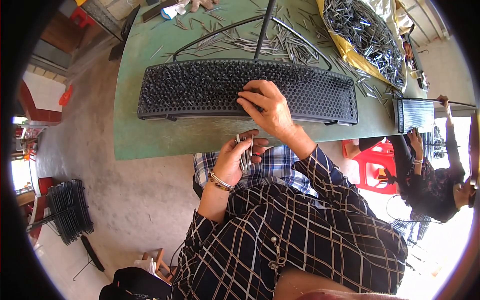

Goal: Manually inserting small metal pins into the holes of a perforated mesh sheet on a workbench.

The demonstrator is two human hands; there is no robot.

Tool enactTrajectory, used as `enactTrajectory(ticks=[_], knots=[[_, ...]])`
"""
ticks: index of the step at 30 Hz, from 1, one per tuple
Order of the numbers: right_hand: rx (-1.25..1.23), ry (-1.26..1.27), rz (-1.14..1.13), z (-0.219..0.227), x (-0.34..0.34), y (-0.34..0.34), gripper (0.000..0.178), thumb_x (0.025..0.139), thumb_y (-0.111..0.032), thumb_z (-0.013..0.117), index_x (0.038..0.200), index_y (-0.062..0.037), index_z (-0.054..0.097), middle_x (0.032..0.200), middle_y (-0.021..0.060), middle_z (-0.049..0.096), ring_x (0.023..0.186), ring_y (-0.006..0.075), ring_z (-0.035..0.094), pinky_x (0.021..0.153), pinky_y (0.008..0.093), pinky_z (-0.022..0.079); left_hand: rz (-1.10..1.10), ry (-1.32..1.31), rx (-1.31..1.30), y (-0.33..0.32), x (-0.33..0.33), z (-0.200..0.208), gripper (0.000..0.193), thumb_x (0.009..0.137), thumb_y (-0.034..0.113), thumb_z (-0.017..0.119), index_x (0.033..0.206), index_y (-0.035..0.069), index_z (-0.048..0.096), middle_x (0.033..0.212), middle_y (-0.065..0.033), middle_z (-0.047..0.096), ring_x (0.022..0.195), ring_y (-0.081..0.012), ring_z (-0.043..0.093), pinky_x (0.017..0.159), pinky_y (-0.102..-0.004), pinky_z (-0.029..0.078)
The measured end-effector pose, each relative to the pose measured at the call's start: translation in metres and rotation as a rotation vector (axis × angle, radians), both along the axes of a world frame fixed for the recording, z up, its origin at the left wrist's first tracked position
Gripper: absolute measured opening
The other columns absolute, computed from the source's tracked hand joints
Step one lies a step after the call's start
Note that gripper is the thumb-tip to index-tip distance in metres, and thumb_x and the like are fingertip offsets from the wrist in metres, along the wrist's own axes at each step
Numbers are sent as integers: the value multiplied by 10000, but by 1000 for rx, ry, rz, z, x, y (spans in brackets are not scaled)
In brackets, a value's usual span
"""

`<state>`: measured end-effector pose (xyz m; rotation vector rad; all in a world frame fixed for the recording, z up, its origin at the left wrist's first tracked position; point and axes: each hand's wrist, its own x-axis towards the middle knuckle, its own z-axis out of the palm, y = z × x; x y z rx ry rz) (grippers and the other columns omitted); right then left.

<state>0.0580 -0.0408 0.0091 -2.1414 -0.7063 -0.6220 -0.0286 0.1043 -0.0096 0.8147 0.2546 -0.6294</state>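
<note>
A long black rack (320,100) full of round holes stands on the green table in front of me. Thin dark pieces fill many holes on its left and middle; the holes at its right end show bare. My right hand (268,106) is at the middle of the rack, thumb and fingers pinched together against it; what they pinch is too small to make out. Below the table edge, my left hand (239,154) is closed around several thin metal rods (245,156). A black tubular handle (261,37) rises from behind the rack.
Loose metal rods (290,45) lie scattered across the green table (130,135) behind the rack. At the back right sits a yellow-edged sack (367,37) heaped with rods. Another person (430,175) works at a similar rack (416,116) to the right, near a red stool (375,165).
</note>
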Motion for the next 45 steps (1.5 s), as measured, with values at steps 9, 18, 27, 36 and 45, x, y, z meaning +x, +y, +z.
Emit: enactTrajectory(ticks=[9,18,27,36,45], knots=[[-82,-51,-12,2,-3,6,148,724,-74,703,857,-17,675,931,84,608,777,254,579,684,338,468,11,-16,10,4,-3,-3,314,924,136,472,1193,-24,481,1035,-176,630,879,-197,635,679,-285,533],[157,702,170,23,-36,-15,172,836,-128,663,893,34,670,915,96,636,798,154,609,682,283,487,129,-116,-49,11,6,17,450,939,77,433,1340,-40,265,1057,-202,594,933,-284,629,758,-369,552],[529,994,93,17,-35,-27,163,845,-105,649,966,1,674,863,69,666,745,99,599,641,235,479,24,-49,-54,1,2,15,400,937,100,443,1305,-18,343,1069,-197,604,918,-250,634,709,-333,542],[270,300,-91,12,2,-9,176,796,-76,686,965,-30,670,862,71,668,670,117,603,604,237,486,7,50,-55,-9,-3,-13,254,904,87,466,1131,-11,521,1079,-183,620,897,-201,632,719,-296,516],[-78,-110,-53,5,4,-5,142,746,-106,693,877,-57,666,829,72,624,742,244,591,676,348,468,27,63,-124,-1,-2,-7,335,877,46,430,1200,-29,477,1063,-173,608,959,-235,614,809,-368,518]])
